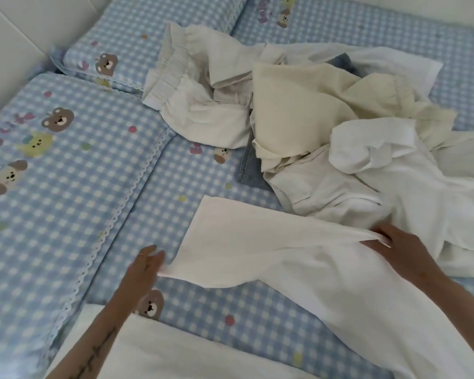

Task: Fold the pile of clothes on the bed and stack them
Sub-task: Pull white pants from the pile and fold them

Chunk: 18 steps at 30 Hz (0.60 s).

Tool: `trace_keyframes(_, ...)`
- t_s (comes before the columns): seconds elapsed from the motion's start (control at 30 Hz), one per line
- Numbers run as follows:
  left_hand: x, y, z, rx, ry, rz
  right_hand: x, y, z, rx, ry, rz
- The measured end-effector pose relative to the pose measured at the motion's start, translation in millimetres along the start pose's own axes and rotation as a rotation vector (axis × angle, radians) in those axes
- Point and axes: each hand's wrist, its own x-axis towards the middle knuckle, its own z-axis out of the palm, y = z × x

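White garment (298, 272) lies spread lower centre on the bed (66, 214), drawn clear of the pile (298, 110) at upper right. Left hand (145, 266) pinches one corner, right hand (394, 247) pinches the opposite edge — both grips closed on cloth, apparently to tension it flat for folding.

Two blue gingham pillows (52, 170) (126, 42) (bear prints) lie upper left; white wall (17, 28) behind.

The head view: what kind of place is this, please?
Most likely a bedroom. A bed with a blue checked sheet printed with bears, matching pillows, and a pile of clothes being folded by hand.
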Motion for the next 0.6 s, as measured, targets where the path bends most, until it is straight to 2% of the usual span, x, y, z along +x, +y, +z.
trace_keyframes(0.17, 21, 22, 44, 0.399, -0.166, 0.098, 15, -2, -9, 0.1, -0.175, -0.019)
trace_keyframes(0.2, 27, 30, 42, 0.466, -0.108, 0.14, 18, -3, -11, 0.108, -0.185, -0.009)
trace_keyframes(0.3, 50, 62, 20, 0.509, 0.242, 0.224, 22, 0, -9, 0.081, -0.155, -0.017)
trace_keyframes(0.4, 52, 101, 12, 0.657, 0.397, 0.236, 10, 19, -5, 0.007, -0.117, 0.004)
trace_keyframes(0.43, 42, 116, 23, 0.656, 0.41, 0.354, 3, 32, -5, 0.0, -0.102, 0.046)
trace_keyframes(0.5, 4, 146, 70, 0.624, 0.345, 0.736, -18, 62, -9, 0.018, -0.101, 0.144)
trace_keyframes(0.6, -64, 179, 160, 0.593, 0.115, 1.317, -54, 115, -19, -0.084, -0.246, 0.247)
